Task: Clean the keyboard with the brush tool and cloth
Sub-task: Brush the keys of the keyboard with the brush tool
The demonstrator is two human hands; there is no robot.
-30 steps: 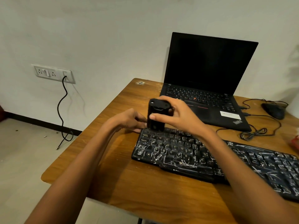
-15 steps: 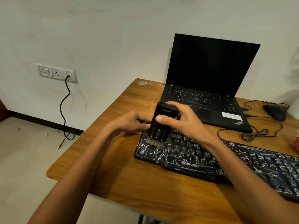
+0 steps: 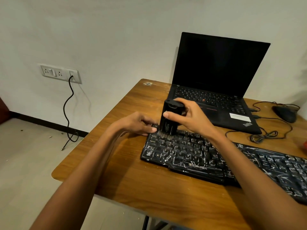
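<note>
The right hand (image 3: 191,120) gripped the brush tool (image 3: 170,119) upright, bristles down on the keyboard (image 3: 207,156) far-left corner, just beside the left hand (image 3: 137,124), whose closed fingers pinned that end; the keyboard's length ran away rightward.

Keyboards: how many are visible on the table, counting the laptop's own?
2. The separate black keyboard lies at the near side of the table, running off the right edge. The laptop's built-in keyboard sits farther back, below its dark screen.
</note>
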